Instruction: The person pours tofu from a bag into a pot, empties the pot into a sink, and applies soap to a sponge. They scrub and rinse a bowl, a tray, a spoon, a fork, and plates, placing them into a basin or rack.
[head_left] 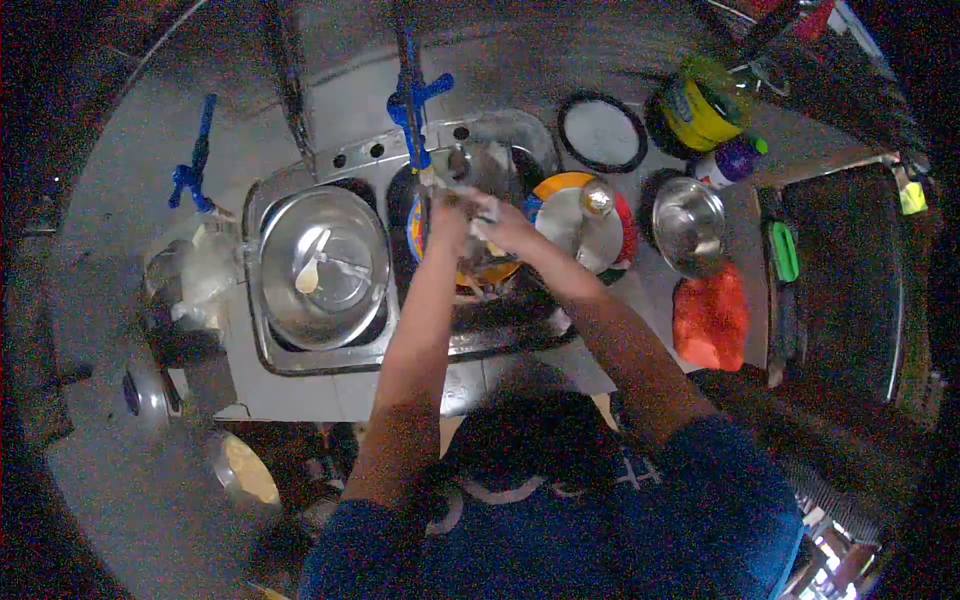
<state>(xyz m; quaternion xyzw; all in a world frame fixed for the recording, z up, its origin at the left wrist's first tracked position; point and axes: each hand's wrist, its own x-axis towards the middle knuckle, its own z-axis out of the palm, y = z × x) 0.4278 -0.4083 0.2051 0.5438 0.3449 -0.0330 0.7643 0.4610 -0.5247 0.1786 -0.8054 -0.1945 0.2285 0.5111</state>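
Both hands are close together over the right sink basin [540, 310], just below the blue tap [410, 105]. My left hand [450, 212] is nearest the tap's outlet, its fingers smeared by motion. Beside it, my right hand [510, 228] has its fingers bent around something small and whitish that is too blurred to name. Under the hands lies a colourful dish with an orange and yellow rim [490, 273], partly covered by them. A clear or metal container [490, 160] stands behind the hands in the same basin.
In the left basin is a large metal bowl [290, 320] with light-coloured utensils [310, 275]. To the right are a plate with an orange and red rim [628, 235], a metal bowl [688, 225], a red cloth [710, 318], a yellow tub [700, 110] and a purple bottle [730, 163].
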